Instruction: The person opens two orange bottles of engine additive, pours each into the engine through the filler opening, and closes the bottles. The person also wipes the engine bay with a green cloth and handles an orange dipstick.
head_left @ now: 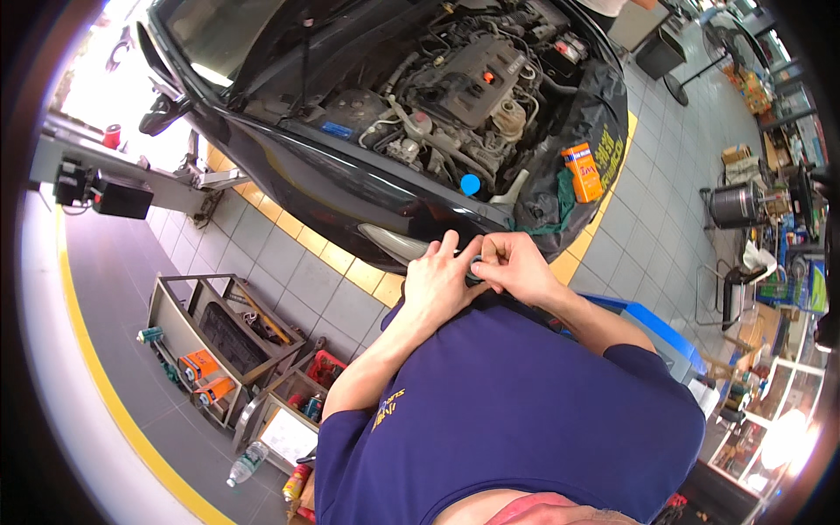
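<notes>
My left hand (435,282) and my right hand (522,267) meet in front of my chest, close to the car's headlight (395,242). The right hand's fingers are curled in a pinch. My left hand's fingers are bent toward it. Between them shows a small dark, greenish piece (475,262), mostly hidden by the fingers, so its kind is unclear. Beyond the hands lies the open engine bay (464,87) of a black car. A round blue cap (470,185) stands at its near edge.
An orange box (582,173) and a green cloth (564,197) rest on the black cover (604,105) over the car's front. At left stand a metal tool cart (197,319) and a plastic bottle (248,464). A blue bin (665,328) is at my right.
</notes>
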A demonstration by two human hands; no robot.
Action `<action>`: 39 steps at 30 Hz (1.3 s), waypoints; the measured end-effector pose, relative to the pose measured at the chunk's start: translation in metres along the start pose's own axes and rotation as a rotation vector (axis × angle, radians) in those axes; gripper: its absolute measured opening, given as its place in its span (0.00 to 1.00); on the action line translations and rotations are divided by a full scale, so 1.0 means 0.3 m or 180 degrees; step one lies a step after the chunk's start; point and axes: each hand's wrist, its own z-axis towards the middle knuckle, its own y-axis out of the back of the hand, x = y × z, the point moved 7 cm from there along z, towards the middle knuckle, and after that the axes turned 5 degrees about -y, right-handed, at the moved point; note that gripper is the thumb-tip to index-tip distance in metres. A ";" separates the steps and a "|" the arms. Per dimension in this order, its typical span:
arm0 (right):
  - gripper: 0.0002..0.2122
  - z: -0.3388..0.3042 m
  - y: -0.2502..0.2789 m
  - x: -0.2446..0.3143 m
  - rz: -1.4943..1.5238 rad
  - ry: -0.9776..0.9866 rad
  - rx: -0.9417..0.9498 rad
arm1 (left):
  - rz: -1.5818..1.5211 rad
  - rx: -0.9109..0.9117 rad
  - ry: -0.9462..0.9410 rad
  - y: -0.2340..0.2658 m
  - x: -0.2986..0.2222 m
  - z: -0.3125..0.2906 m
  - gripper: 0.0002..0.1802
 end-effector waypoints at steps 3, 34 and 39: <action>0.20 0.015 -0.008 -0.051 0.1049 -0.0250 0.0311 | -0.0127 -0.0059 0.0116 -0.007 0.017 0.011 0.48; 0.13 0.382 0.925 -1.125 -0.0027 -0.0747 -0.2860 | 0.0222 0.0285 0.0363 -0.106 0.064 0.080 0.42; 0.13 0.435 0.909 -1.154 -0.1095 -0.1117 -0.3167 | 0.0106 0.0206 0.0466 -0.059 0.055 0.107 0.43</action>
